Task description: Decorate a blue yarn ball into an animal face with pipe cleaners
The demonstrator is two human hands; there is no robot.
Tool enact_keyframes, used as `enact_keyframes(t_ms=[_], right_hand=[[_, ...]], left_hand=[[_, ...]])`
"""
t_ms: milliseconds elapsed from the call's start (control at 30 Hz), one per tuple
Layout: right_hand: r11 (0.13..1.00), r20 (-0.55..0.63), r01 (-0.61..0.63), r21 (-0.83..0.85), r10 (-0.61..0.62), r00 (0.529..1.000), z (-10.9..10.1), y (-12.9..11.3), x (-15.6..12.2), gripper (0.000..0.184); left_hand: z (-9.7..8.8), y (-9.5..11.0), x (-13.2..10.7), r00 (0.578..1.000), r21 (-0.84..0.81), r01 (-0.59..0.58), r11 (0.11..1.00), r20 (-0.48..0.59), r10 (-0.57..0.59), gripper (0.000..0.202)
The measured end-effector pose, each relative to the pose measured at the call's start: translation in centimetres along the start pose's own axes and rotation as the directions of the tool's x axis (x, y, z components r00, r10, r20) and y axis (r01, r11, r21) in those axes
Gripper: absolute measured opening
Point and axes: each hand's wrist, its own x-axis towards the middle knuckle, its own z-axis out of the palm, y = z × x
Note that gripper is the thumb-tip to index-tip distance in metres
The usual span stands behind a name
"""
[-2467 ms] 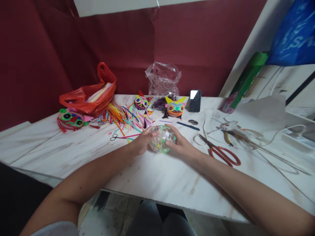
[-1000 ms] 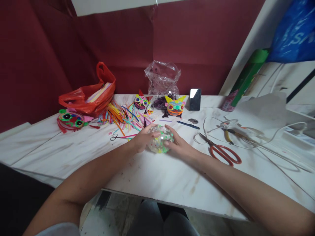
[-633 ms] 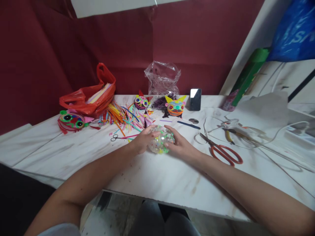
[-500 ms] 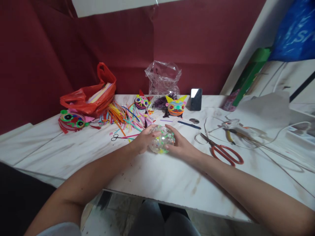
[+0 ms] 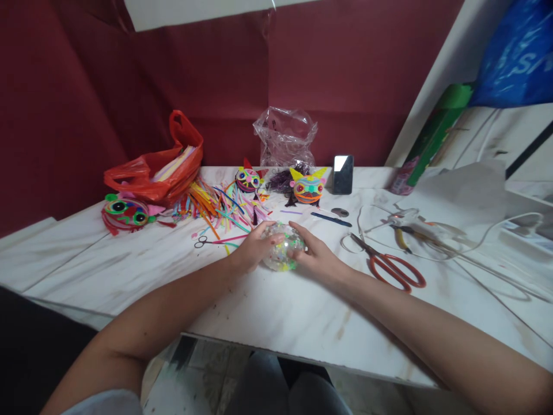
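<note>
Between my two hands is a clear ball (image 5: pixel 281 253) with green, yellow and red specks, at the middle of the marble-patterned table (image 5: pixel 276 311). My left hand (image 5: pixel 256 246) is wrapped round its left side, thumb across the top. From the right, my right hand (image 5: pixel 314 252) grips it with fingers over the far side and thumb on the near side. Behind it stand two decorated animal heads, one with yellow ears (image 5: pixel 307 188) and a smaller one with red ears (image 5: pixel 248 178). Whether the ball touches the table is hard to tell.
Orange-handled scissors (image 5: pixel 395 268), pliers (image 5: pixel 404 237) and a glue gun (image 5: pixel 406 217) with a white cord lie right. Left are a red plastic bag (image 5: pixel 158 173), colourful pipe cleaners (image 5: pixel 216 204) and another animal head (image 5: pixel 127 212). A phone (image 5: pixel 343 176) leans at the back.
My right thumb has shifted slightly on the ball, and the ball looks slightly turned. Both hands stay around it in nearly the same place.
</note>
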Motion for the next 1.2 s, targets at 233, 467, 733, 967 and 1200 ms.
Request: enact_keyframes(t_ms=[233, 467, 733, 967, 1200], right_hand=[[1.000, 0.009, -0.014, -0.025, 0.014, 1.000, -0.13, 0.47, 0.24, 0.077], [0.999, 0.046, -0.019, -0.030, 0.021, 0.999, 0.00, 0.23, 0.12, 0.082], [0.973, 0.054, 0.203, -0.109, -0.198, 0.979, 0.36, 0.48, -0.21, 0.088], [0.939, 0.050, 0.283, -0.194, -0.279, 0.959, 0.13, 0.29, -0.26, 0.083], [0.899, 0.001, 0.353, -0.258, -0.365, 0.931, 0.72, 0.44, -0.25, 0.096]], left_hand=[[-0.22, -0.25, 0.23, 1.000, 0.036, -0.011, 0.999, -0.001, 0.011, 0.061], [-0.33, -0.27, 0.30, 1.000, 0.027, -0.018, 0.999, 0.004, 0.017, 0.057], [-0.53, -0.22, 0.24, 0.999, -0.002, -0.034, 0.999, 0.022, 0.034, 0.061], [-0.38, -0.06, 0.01, 0.997, 0.028, -0.072, 0.997, 0.019, 0.071, 0.060], [-0.56, -0.18, -0.27, 0.981, 0.214, -0.194, 0.957, 0.024, 0.194, 0.056]])
